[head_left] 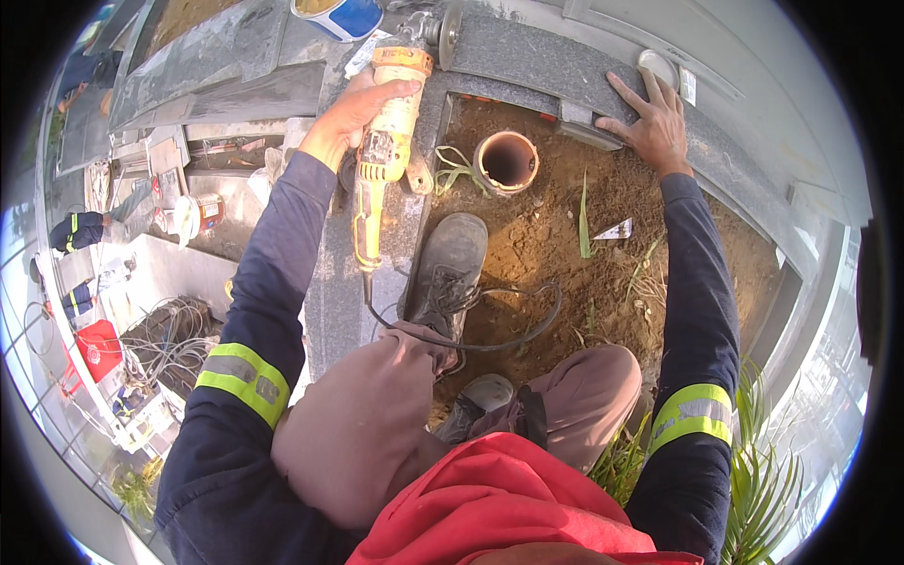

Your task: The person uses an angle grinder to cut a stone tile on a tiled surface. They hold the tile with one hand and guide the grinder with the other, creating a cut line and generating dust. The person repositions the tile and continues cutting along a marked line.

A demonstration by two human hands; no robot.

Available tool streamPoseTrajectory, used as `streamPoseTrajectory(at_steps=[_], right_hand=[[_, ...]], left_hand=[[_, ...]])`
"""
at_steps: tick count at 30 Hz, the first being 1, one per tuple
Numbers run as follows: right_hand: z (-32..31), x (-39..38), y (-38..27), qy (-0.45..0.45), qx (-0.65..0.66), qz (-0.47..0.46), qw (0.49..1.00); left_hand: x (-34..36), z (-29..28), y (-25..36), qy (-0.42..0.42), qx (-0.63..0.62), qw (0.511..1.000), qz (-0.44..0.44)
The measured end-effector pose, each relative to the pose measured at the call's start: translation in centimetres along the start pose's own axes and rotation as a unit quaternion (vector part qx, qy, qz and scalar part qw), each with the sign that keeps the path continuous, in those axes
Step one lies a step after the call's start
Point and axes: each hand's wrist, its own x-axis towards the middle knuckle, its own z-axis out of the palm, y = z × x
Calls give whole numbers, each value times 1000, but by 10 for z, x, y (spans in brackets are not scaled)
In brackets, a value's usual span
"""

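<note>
My left hand (pixel 350 115) is wrapped round the body of a yellow angle grinder (pixel 388 127), its disc (pixel 450 36) standing upright at the far end over the grey stone ledge. From the grinder's near end a dark power cord (pixel 490 347) loops over my shoe and the soil. Spread flat, my right hand (pixel 652 124) presses on a grey stone slab (pixel 565 66) that runs along the far side. Its fingertips lie close to a round, pale lid-like disc (pixel 658 66). Between my hands an orange-brown pipe (pixel 507 162) rises open-ended from the soil.
A blue and white bucket (pixel 339 17) stands at the far left of the grinder. Brown soil (pixel 565 264) fills the bed below the slab, with a white triangular scrap (pixel 615 230) on it. At left are a paint pail (pixel 198 215), tangled cables (pixel 179 344) and other people in dark sleeves.
</note>
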Motion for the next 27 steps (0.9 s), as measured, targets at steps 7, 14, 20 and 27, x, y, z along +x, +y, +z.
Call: streamPoseTrajectory(at_steps=[7, 14, 20, 27], right_hand=[[0, 0, -1, -2, -3, 1, 1000], [2, -1, 0, -3, -4, 2, 1000], [2, -1, 0, -5, -2, 3, 1000], [-3, 1, -2, -20, 5, 4, 1000]], left_hand=[[1, 1, 1, 1, -22, 1000, -15], [0, 2, 6, -10, -14, 1000, -19], [2, 1, 3, -6, -16, 1000, -9], [5, -1, -1, 4, -15, 1000, -11]])
